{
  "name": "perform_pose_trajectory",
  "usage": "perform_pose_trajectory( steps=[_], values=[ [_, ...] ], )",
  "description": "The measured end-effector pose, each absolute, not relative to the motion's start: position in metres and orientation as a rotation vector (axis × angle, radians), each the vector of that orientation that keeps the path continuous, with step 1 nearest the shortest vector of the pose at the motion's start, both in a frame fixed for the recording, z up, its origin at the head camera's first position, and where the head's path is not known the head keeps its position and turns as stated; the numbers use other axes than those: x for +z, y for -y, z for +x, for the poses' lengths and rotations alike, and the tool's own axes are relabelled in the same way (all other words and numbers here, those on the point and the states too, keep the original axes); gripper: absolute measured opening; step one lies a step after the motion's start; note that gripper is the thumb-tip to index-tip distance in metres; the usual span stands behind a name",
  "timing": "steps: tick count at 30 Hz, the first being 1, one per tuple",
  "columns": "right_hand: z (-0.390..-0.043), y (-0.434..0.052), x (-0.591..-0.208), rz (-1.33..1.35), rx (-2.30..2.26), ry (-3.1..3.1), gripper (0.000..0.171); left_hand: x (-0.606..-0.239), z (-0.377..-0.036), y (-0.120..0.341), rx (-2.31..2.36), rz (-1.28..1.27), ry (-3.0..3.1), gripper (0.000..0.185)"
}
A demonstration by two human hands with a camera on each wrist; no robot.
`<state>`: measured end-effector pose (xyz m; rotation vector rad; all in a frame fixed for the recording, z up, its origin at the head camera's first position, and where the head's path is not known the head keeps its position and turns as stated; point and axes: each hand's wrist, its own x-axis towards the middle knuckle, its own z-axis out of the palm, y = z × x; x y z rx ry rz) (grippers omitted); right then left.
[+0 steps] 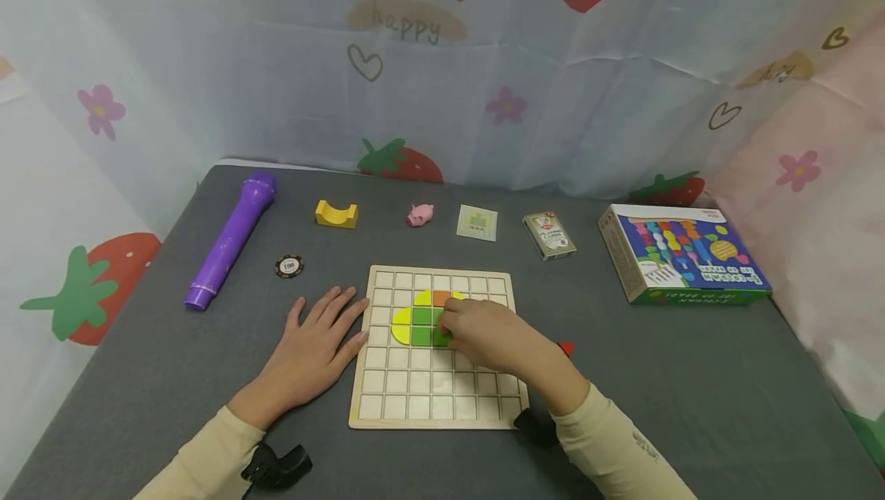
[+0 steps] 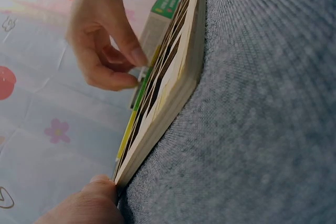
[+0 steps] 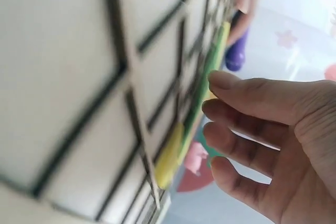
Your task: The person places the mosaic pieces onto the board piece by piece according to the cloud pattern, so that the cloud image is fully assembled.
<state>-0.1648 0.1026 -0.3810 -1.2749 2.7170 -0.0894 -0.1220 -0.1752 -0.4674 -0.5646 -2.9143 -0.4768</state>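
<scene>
A wooden grid board [image 1: 408, 405] lies on the dark table. Yellow [image 1: 399, 326], green [image 1: 421, 336] and orange [image 1: 441, 298] pieces form a cluster in its upper middle squares. My right hand [image 1: 487, 333] hovers over the cluster's right side, its fingertips right at the green squares and hiding part of them. The right wrist view shows its thumb and bent fingers slightly spread, with no piece visible between them. My left hand [image 1: 314, 350] lies palm down on the table, fingers extended, its fingertips at the board's left edge.
Behind the board stand a yellow curved block [image 1: 336, 215], a pink pig [image 1: 419, 215], a small card [image 1: 477, 223] and a playing-card box [image 1: 549, 235]. A purple microphone [image 1: 231, 243] and a chip [image 1: 289, 266] lie left, a colourful box [image 1: 684, 254] right. A red piece [image 1: 567, 348] shows beside my right forearm.
</scene>
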Motion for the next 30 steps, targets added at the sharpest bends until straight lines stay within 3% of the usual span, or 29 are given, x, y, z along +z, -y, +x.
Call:
perform_pose_trajectory(
  steps=[8,22,30],
  values=[
    [-0.162,-0.145,-0.361,-1.067,-0.178,-2.834,0.021,-0.470,-0.122,0.175,-0.485,-0.569,2.903,0.053],
    [-0.136,-0.221,-0.362,-0.656,-0.229,-2.679,0.020,-0.468,-0.121,0.176,-0.504,-0.568,2.864,0.051],
    [-0.124,-0.240,-0.383,-0.736,-0.298,-2.710,0.024,-0.469,-0.121,0.176,-0.502,-0.570,2.870,0.052]
  ],
)
